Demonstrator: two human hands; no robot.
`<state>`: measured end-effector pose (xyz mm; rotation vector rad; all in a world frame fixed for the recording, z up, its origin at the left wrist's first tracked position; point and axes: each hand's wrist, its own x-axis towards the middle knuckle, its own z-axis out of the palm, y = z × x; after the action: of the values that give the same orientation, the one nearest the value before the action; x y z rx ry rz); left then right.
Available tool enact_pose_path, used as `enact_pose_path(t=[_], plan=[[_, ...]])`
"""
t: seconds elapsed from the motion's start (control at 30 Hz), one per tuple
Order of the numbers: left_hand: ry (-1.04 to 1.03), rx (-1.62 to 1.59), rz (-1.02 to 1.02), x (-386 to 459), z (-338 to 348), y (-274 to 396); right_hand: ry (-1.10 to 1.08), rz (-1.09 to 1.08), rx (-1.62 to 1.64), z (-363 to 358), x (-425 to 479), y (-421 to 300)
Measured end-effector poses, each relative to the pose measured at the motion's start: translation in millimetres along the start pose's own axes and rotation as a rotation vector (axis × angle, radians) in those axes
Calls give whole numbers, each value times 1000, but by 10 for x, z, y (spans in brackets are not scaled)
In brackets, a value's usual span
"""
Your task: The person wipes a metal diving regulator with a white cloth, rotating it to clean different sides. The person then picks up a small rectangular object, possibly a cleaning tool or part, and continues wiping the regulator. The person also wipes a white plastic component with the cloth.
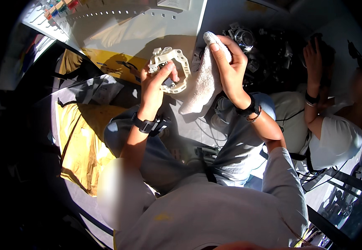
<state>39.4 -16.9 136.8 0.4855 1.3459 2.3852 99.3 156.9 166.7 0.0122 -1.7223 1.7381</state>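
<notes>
My left hand (157,81) holds a cream-coloured plastic ring-shaped housing (184,64), its thumb and fingertips reaching into the ring's opening. Small dark parts show inside the ring beside the thumb. To the right, my right hand (232,65) pinches a white terry cloth (204,84) near its top; the cloth hangs down to the lower left, apart from the housing. Both hands are raised over the near edge of a light-coloured work surface (131,34).
Small coloured parts (60,7) sit at the top left. Dark and clear parts, including a round clear one (244,38), lie in shadow at the upper right. A co-worker's hand (312,61) is at the right. Yellow cloth (81,140) lies at the left.
</notes>
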Motion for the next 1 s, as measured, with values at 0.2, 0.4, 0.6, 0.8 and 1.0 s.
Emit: enact_pose_path(t=[0.2, 0.4, 0.6, 0.8, 1.0], plan=[[-5, -35, 51, -16, 21, 83, -230, -334, -302, 36, -61, 5], [47, -171, -9, -38, -44, 40, -318, -357, -581, 162, -168, 107], [77, -174, 6, -47, -29, 72, -277, -451, -529, 189, -195, 161], [242, -233, -68, -52, -50, 220, -179, -517, -335, 116, -152, 139], [284, -91, 67, -28, -68, 193, -481, -492, -442, 150, -242, 74]])
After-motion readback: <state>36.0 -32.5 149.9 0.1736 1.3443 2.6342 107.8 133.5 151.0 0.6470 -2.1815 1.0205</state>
